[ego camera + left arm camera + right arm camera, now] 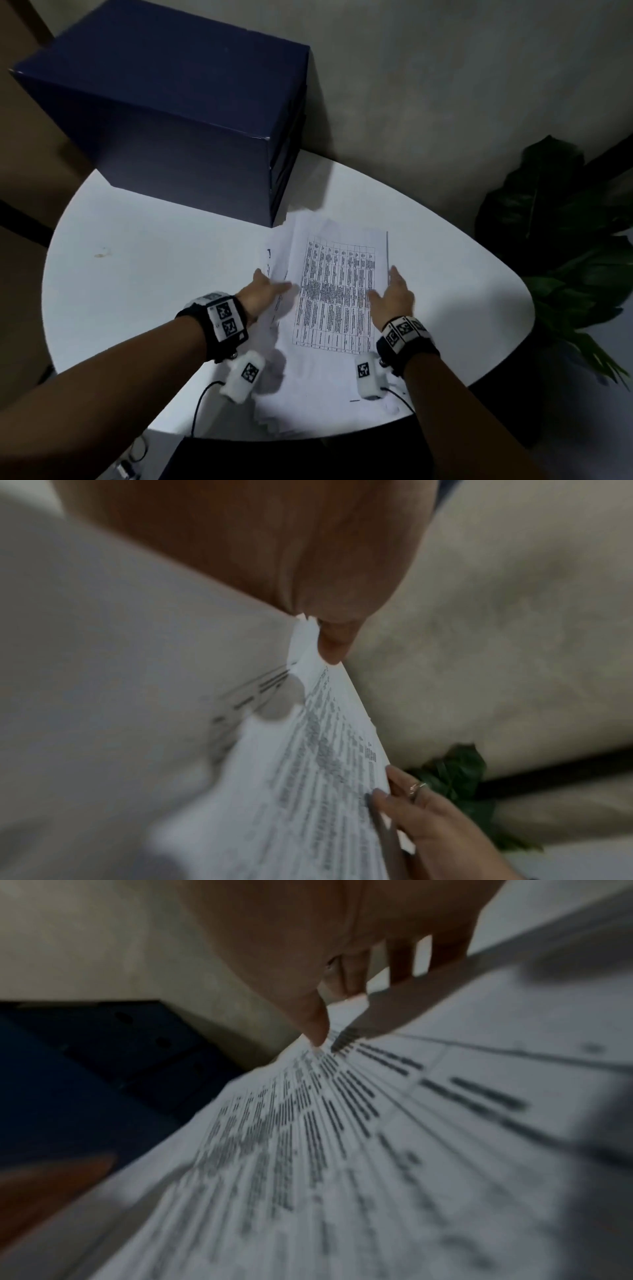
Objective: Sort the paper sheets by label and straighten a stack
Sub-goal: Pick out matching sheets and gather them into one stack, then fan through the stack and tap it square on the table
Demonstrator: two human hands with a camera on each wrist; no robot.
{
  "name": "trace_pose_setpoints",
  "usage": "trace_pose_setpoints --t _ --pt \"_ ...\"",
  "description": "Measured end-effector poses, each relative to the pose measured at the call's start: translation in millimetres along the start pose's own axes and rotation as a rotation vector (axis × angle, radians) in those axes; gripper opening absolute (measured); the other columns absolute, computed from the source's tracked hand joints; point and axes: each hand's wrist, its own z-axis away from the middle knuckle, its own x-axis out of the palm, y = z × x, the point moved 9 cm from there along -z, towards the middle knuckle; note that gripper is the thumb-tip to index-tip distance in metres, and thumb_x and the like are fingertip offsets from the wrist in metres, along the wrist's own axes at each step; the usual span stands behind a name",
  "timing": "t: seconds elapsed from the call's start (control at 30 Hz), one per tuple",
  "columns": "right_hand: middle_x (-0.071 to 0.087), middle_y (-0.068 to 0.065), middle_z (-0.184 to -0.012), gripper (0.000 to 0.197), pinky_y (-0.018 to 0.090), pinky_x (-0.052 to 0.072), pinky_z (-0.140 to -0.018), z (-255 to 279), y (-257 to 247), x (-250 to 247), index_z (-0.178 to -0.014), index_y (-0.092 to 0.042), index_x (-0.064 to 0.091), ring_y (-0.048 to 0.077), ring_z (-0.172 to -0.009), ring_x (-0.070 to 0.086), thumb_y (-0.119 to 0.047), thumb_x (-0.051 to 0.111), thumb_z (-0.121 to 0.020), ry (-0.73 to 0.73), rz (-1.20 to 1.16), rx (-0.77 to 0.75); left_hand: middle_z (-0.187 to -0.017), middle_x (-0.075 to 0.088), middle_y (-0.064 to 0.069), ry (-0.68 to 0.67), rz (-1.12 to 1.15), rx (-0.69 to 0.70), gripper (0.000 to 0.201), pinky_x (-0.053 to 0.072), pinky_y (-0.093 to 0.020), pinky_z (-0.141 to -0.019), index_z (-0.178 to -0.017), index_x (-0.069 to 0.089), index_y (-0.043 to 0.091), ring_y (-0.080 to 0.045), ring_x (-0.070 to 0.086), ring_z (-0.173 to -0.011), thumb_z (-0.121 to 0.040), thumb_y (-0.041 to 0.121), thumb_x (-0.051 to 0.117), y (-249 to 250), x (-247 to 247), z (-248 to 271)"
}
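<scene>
A stack of paper sheets (335, 291) lies at the middle right of the white table (154, 274); its top sheet carries a printed grid of text. Lower sheets (278, 251) stick out skewed on the left. My left hand (265, 289) holds the stack's left edge, and in the left wrist view its thumb (334, 642) pinches the paper (308, 764). My right hand (394, 294) grips the right edge, thumb on top and fingers behind the edge; the right wrist view shows the thumb (315, 1026) on the sheet (342, 1150). That side looks slightly raised.
A large dark blue box (171, 120) stands at the table's back left, close to the stack's far corner. A leafy plant (565, 222) is off the table's right side. A small stain (101, 254) marks the left of the table. A wall is behind.
</scene>
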Motion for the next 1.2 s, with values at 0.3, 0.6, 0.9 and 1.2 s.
trace_pose_setpoints --t 0.3,0.6,0.9,1.2 --pt "-0.002 -0.003 -0.163 0.083 0.036 0.007 -0.123 0 -9 21 -0.154 -0.014 0.003 0.016 -0.151 0.002 -0.034 0.057 -0.095 -0.092 0.099 -0.116 -0.144 0.044 -0.02 0.141 -0.07 -0.06 0.093 0.044 -0.046 -0.107 -0.148 0.014 0.0 -0.038 0.049 -0.129 -0.086 0.032 0.075 18 0 -9" --pt "0.023 0.005 -0.16 0.123 0.041 0.023 -0.119 3 3 -16 -0.154 -0.022 0.011 0.025 -0.146 0.024 -0.044 0.088 -0.061 0.006 -0.34 0.101 -0.12 0.068 0.0 0.105 -0.187 0.468 0.05 0.051 -0.05 -0.102 -0.125 0.05 0.025 -0.022 0.066 -0.113 -0.084 0.009 0.075 84 -4 33" --pt "0.075 -0.005 -0.076 0.015 0.012 0.051 -0.071 87 -117 -182 -0.077 -0.017 0.071 0.001 -0.072 0.065 -0.006 0.08 -0.074 0.358 -0.869 -0.495 -0.109 0.073 0.018 0.127 0.034 1.073 0.036 0.051 -0.016 -0.09 -0.117 0.056 0.023 0.001 0.066 -0.107 -0.094 -0.005 0.061 231 -36 175" --pt "0.076 0.006 -0.098 0.045 0.036 0.06 -0.081 103 -126 -126 -0.104 -0.01 0.069 0.019 -0.092 0.073 -0.009 0.089 -0.064 0.238 -0.894 -0.341 -0.132 0.05 0.015 0.095 -0.253 0.743 0.083 0.05 -0.029 -0.1 -0.145 0.019 0.019 0.004 0.055 -0.121 -0.086 0.021 0.077 156 -41 106"
